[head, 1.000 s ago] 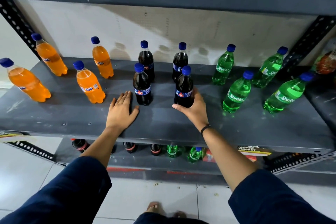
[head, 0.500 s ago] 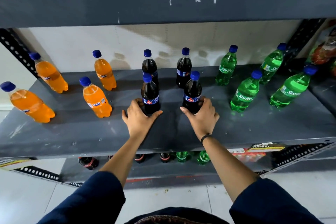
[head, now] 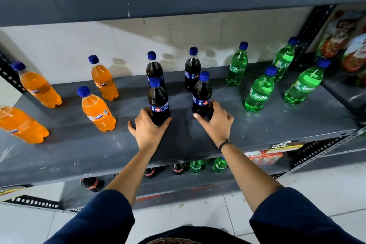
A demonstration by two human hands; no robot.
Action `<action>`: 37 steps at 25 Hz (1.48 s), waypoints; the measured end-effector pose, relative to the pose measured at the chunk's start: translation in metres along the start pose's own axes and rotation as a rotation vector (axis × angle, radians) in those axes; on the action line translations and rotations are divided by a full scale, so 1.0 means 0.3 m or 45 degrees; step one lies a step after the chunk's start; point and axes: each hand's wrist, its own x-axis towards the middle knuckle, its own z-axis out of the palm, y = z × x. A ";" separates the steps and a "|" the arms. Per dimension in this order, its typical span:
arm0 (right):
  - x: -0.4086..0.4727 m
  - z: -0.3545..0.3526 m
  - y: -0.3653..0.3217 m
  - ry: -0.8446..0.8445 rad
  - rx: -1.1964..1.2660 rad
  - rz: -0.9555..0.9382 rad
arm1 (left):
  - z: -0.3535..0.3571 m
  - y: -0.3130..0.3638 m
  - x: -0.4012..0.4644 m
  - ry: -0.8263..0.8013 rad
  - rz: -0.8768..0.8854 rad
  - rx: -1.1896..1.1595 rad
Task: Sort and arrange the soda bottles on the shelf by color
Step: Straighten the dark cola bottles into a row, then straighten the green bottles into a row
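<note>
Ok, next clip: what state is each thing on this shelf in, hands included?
Orange bottles: four, capped, upright, grouped left.
Dark cola bottles: four, capped, upright, centre.
Green bottles: four, capped, upright, grouped right.
Left hand: grip around the front-left cola bottle.
Right hand: grip around the front-right cola bottle.

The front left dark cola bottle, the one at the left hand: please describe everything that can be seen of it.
The front left dark cola bottle is clear plastic filled with near-black drink, closed by a blue screw cap, with a blue label bearing a small red mark around its middle. It stands upright on the grey metal shelf, in the middle group of four dark bottles, just in front of another one. The left hand wraps around its base from the front, thumb on the right side. Its foot is hidden by the hand.
</note>
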 end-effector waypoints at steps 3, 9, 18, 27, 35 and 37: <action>-0.018 -0.024 0.012 -0.059 0.116 0.045 | -0.017 0.002 -0.018 0.024 -0.019 -0.018; -0.066 -0.216 0.163 0.315 0.353 0.189 | 0.014 0.089 -0.203 0.109 -0.149 -0.218; 0.165 -0.598 0.559 0.352 0.404 0.367 | 0.410 0.553 -0.411 -0.240 0.097 -0.465; 0.358 -0.647 0.707 -0.107 0.322 0.299 | 0.573 0.739 -0.340 -0.167 0.088 -0.412; 0.375 -0.600 0.729 -0.024 0.196 0.237 | 0.588 0.756 -0.328 -0.014 -0.026 -0.451; 0.377 -0.601 0.731 -0.031 0.199 0.214 | 0.592 0.758 -0.327 0.000 -0.022 -0.429</action>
